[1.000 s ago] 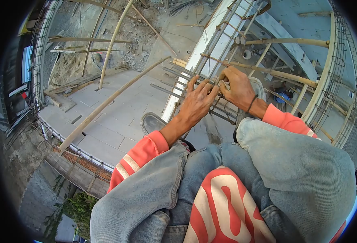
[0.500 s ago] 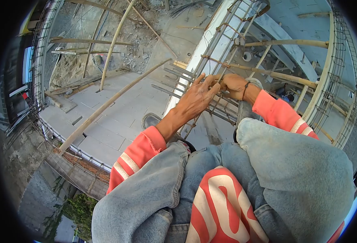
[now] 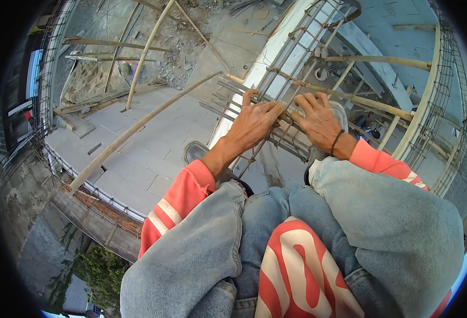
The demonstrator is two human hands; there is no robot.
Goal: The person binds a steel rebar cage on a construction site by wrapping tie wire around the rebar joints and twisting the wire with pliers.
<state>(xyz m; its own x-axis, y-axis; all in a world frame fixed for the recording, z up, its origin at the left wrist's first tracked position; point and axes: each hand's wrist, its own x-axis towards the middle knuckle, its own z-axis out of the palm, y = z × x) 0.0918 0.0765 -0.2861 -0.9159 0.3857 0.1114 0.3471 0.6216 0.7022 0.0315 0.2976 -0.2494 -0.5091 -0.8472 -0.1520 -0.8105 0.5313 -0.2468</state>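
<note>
Beneath my hands lies a cage of steel rebar [image 3: 292,53], its long bars bound with bent stirrups. Several short rebar ends [image 3: 217,109] stick out to the left. My left hand [image 3: 253,126] is closed over the bars where they cross, with its fingertips hidden behind the steel. Just to its right, my right hand [image 3: 321,124] has its fingers bent and apart above the cage, and the thumb is near the bars. No tool shows in either hand. Any thin wire between the fingers is too small to make out.
My shoes [image 3: 195,152] stand on either side of the cage, high above the ground. A white beam [image 3: 265,63] runs under the rebar. Wooden poles [image 3: 143,127] cross at left, over pale blocks [image 3: 133,175]. At right are bamboo poles [image 3: 382,100] and another rebar cage [image 3: 429,106].
My right hand has drawn away from the left hand, and its fingers have spread from a pinch. My left hand has shifted slightly left and down, its fingers more bent.
</note>
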